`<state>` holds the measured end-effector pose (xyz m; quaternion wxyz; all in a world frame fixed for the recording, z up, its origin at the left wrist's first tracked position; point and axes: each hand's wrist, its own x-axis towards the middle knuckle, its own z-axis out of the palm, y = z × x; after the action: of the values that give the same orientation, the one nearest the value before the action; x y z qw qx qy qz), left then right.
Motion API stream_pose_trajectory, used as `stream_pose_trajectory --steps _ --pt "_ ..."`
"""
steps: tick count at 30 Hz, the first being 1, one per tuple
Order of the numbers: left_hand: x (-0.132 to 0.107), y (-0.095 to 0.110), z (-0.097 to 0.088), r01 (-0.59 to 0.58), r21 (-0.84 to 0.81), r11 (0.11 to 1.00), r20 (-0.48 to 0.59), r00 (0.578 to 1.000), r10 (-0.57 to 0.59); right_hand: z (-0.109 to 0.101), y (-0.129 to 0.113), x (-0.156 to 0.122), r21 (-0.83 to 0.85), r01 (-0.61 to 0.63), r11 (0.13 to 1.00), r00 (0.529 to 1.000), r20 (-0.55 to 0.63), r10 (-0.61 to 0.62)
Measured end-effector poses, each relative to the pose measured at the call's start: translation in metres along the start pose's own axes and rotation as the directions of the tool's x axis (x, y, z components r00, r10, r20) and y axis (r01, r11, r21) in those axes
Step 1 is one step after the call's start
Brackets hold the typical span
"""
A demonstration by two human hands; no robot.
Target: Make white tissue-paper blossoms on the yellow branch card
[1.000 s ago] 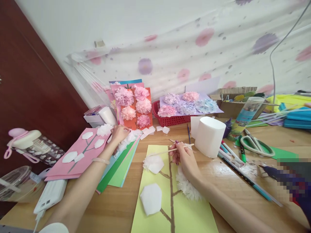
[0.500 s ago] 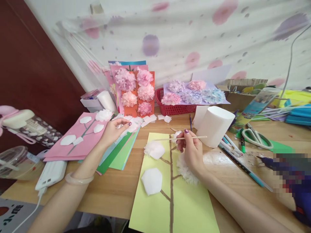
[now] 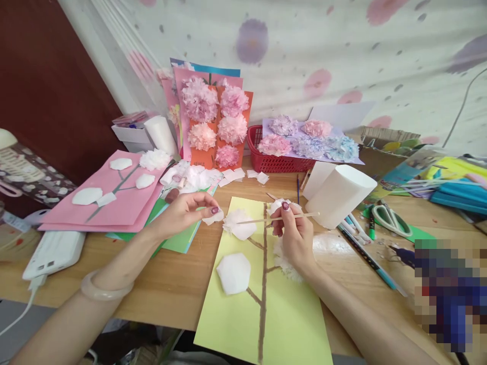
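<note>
My left hand (image 3: 186, 215) pinches a small piece of white tissue paper (image 3: 214, 218) just left of the yellow card (image 3: 291, 324). Closed around a thin wooden stick (image 3: 251, 221), my right hand (image 3: 294, 238) hovers over the card's upper part, and the stick points left. A brown stem with branches (image 3: 263, 284) is drawn on the card. On its left side are a partly ruffled white paper flower (image 3: 241, 225) and a flat white tissue shape (image 3: 234, 274). My right hand partly covers a fluffy white flower (image 3: 289, 266) on the right side.
A pink card (image 3: 125, 213) with white paper shapes lies left, near loose white tissue (image 3: 203, 177). Behind stand cards with pink tissue flowers (image 3: 200, 99) and a red basket (image 3: 281, 163). To the right are a white paper roll (image 3: 338, 195), scissors (image 3: 391, 220) and a blurred-out blue object (image 3: 452, 289).
My left hand has moved from the tissue pile toward the yellow card and now holds a tissue piece. My right hand still holds the stick. The view has shifted slightly.
</note>
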<state>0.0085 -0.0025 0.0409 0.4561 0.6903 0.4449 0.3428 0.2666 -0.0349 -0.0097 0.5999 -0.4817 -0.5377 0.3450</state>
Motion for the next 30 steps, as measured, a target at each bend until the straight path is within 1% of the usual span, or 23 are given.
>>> stream_pose_trajectory --steps 3,5,8,10,12,14,16,18,22,24,27,30 --pt "0.001 -0.001 0.012 -0.032 0.145 0.989 0.120 0.993 0.014 0.001 -0.001 0.000 0.003 -0.010 1.000 1.000 -0.014 0.010" --pt "0.005 -0.004 0.020 -0.028 0.203 0.979 0.153 0.988 -0.004 0.002 -0.001 0.000 -0.004 -0.009 1.000 1.000 -0.014 0.008" --pt "0.011 -0.008 0.030 -0.009 0.260 0.966 0.137 0.990 -0.028 0.002 -0.002 0.000 -0.048 -0.005 0.999 1.000 -0.010 0.005" --pt "0.016 -0.012 0.035 -0.016 0.308 0.951 0.115 0.993 -0.020 0.002 -0.003 0.000 -0.065 -0.007 0.998 1.000 -0.010 0.007" --pt "0.021 -0.015 0.039 -0.037 0.365 0.930 0.086 0.996 0.006 0.001 -0.004 -0.002 -0.045 0.000 0.999 1.000 -0.026 -0.001" --pt "0.024 -0.019 0.042 -0.054 0.398 0.916 0.062 0.998 0.032 0.000 -0.005 -0.005 -0.014 0.046 0.999 0.997 -0.057 -0.047" --pt "0.025 -0.023 0.043 -0.051 0.387 0.921 0.051 0.998 0.034 -0.002 -0.006 -0.008 -0.012 0.111 0.994 0.991 -0.079 -0.112" --pt "0.026 -0.027 0.044 -0.042 0.359 0.933 0.048 0.999 0.027 -0.002 -0.007 -0.011 -0.045 0.149 0.988 0.987 -0.054 -0.151" --pt "0.026 -0.031 0.046 -0.032 0.342 0.939 0.032 0.999 0.022 0.000 -0.008 -0.012 -0.126 0.157 0.980 0.987 0.051 -0.152" --pt "0.027 -0.031 0.045 -0.029 0.332 0.943 0.031 0.999 0.020 0.001 -0.008 -0.012 -0.163 0.160 0.973 0.986 0.073 -0.150" --pt "0.025 -0.028 0.039 -0.066 0.329 0.942 0.049 0.997 0.052 0.001 -0.008 -0.012 -0.218 0.153 0.964 0.987 0.078 -0.139" --pt "0.020 -0.026 0.026 -0.148 0.359 0.922 0.122 0.986 0.111 -0.001 -0.008 -0.013 -0.248 0.161 0.955 0.986 0.087 -0.143"
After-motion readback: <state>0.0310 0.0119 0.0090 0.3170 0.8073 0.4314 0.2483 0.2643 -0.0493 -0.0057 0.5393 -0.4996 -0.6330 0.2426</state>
